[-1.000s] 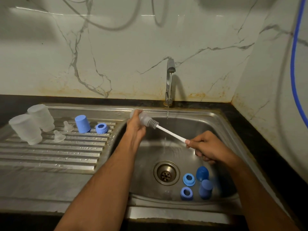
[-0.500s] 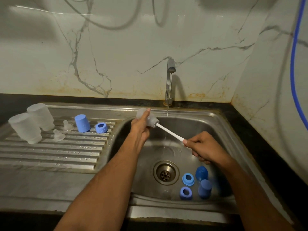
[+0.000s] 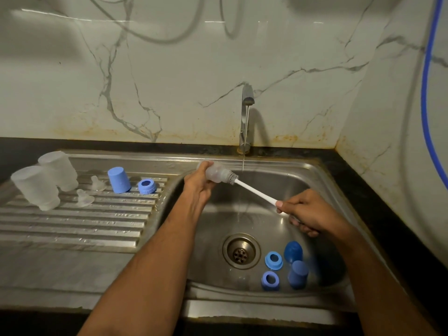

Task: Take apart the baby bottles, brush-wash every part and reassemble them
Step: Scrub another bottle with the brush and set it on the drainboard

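My left hand point(image 3: 197, 184) is curled round a clear bottle point(image 3: 214, 174), held over the sink point(image 3: 286, 170). My right hand point(image 3: 308, 212) grips the brush point(image 3: 254, 190) handle; bristles sit at the bottle's mouth. Tap point(image 3: 246, 117) water runs just beside. Blue caps & rings lie in the sink.

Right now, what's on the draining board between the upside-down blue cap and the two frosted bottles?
In the head view, two clear nipples lie between the blue cap and the frosted bottles, on the ribbed draining board.
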